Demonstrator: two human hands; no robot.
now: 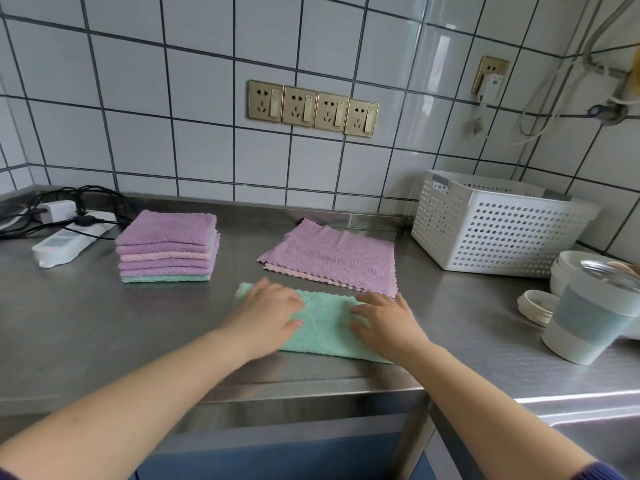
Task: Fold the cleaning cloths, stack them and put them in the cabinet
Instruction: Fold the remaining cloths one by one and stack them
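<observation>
We see both hands pressed flat on a mint-green cleaning cloth (pixel 325 327) that lies near the front edge of the steel desk (pixel 104 323), roughly at its middle. The left hand (pixel 268 313) rests palm down on the cloth's left part, fingers spread and extended, gripping nothing. The right hand (pixel 388 323) lies palm down on the cloth's right part, likewise open and flat, with nothing clasped in it. The green cloth appears folded into a long band running left to right.

Just behind it, toward the back edge, a purple cleaning cloth (pixel 332 259) lies spread out with a pink edge showing along its near side; it is close to the green one, but we cannot tell whether they touch. To the left, well apart from the hands, stands a stack of folded cloths (pixel 168 247): purple on top, a pink layer among them, and a green one at the bottom.

At the back left corner we find a white power strip (pixel 64 245) with black cables. Toward the right back edge sits a white perforated basket (pixel 498 225). Near the right edge stand a pale cup (pixel 588 323) and some white bowls (pixel 568 268).
</observation>
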